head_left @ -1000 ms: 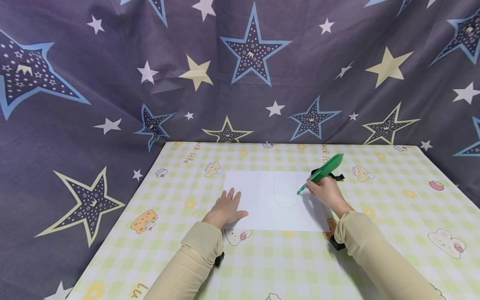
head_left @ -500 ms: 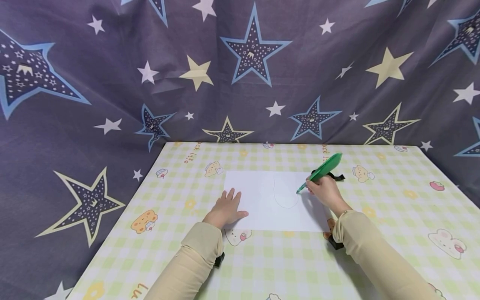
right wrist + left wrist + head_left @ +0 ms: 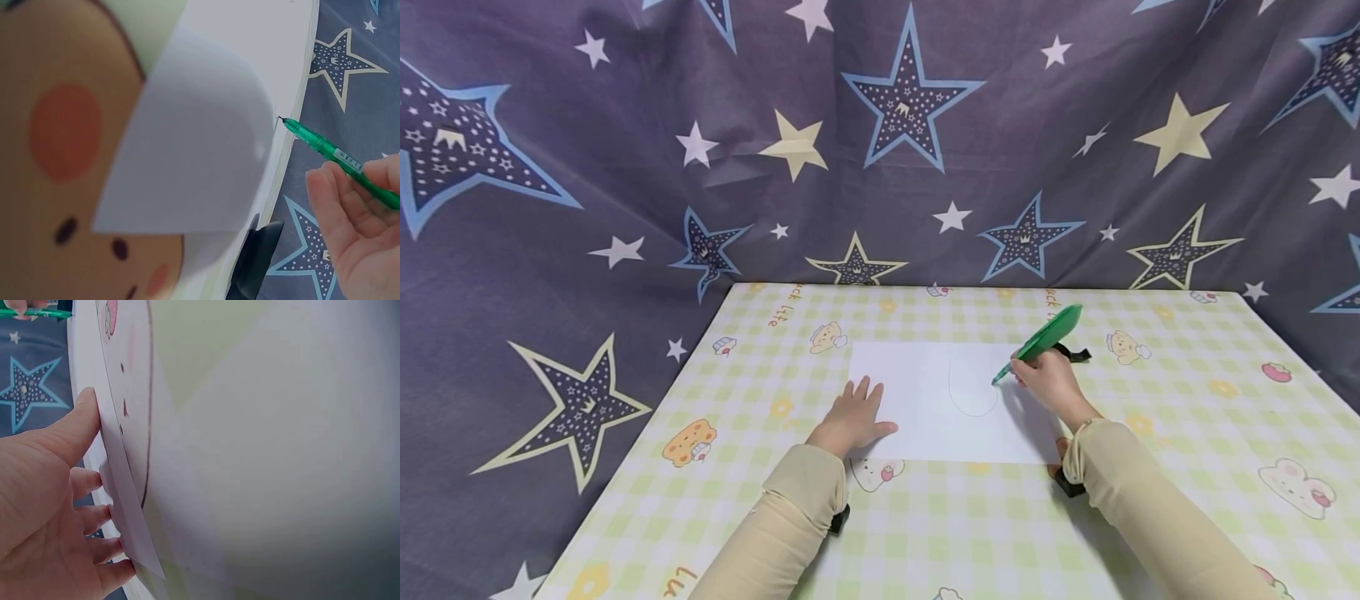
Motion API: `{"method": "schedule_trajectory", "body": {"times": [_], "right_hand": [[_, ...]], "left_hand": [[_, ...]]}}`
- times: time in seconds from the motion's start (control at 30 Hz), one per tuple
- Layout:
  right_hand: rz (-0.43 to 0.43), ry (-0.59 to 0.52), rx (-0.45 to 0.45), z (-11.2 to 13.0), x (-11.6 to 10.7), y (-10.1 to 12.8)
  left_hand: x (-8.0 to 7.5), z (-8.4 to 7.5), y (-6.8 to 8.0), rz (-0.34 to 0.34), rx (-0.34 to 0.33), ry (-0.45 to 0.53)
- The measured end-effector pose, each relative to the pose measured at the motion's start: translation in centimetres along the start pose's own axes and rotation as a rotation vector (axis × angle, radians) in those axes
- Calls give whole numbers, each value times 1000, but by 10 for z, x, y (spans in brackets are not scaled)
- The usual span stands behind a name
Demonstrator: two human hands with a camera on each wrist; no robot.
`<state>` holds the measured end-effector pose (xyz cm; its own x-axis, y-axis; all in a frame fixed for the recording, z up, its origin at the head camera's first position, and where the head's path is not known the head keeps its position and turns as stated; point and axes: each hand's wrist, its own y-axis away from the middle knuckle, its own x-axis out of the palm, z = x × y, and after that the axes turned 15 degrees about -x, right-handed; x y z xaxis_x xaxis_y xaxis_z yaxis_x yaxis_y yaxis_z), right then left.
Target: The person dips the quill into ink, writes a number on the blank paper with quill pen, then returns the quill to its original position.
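Pinching a green pen [image 3: 1043, 340] is the right hand [image 3: 1055, 385]; spread on white paper [image 3: 921, 408], the left hand [image 3: 850, 418]

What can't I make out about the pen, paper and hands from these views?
Head view: part of the green pen's barrel, hidden by the right hand; the patch of white paper under the left hand.
Right wrist view: the pen's broad top, cut off by the right edge; the print on its label, too small to read.
Left wrist view: most of the right hand, cut off at the top left corner.
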<state>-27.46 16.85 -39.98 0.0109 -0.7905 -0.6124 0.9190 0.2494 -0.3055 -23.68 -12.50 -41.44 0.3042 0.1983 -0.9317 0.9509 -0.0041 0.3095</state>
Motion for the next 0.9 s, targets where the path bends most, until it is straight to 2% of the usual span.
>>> {"method": "schedule_trajectory", "body": {"times": [0.37, 0.67, 0.9], "right_hand": [[-14, 8, -19, -1, 3, -2], [-42, 61, -63, 0, 6, -4], [-31, 69, -62, 0, 6, -6]], "left_hand": [[0, 1, 1, 2, 1, -3], [0, 0, 0, 0, 2, -17], [0, 1, 1, 5, 1, -12]]}}
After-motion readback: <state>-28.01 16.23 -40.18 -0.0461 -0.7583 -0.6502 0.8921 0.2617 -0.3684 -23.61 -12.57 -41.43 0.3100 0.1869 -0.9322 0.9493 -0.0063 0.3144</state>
